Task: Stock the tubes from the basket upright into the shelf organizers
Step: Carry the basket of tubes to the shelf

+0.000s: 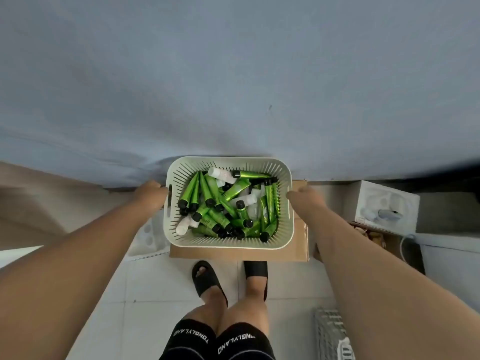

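Note:
A pale green slotted basket (228, 242) sits on a brown cardboard box (233, 254) in front of me. It holds several green tubes with black caps (207, 190) and a few white bottles (222, 174), all lying jumbled. My left hand (150, 192) grips the basket's left side at its handle slot. My right hand (302, 196) is at the basket's right wall, and its fingers are hidden behind the rim. No shelf organizer is in sight.
A grey wall fills the upper view. A white appliance box (384, 206) stands at the right, with an open carton (368, 235) beside it. A white foam tray (149, 237) lies at the left of the cardboard box. A white wire rack (332, 333) lies at lower right. My feet in black slippers (207, 280) stand on white floor tiles.

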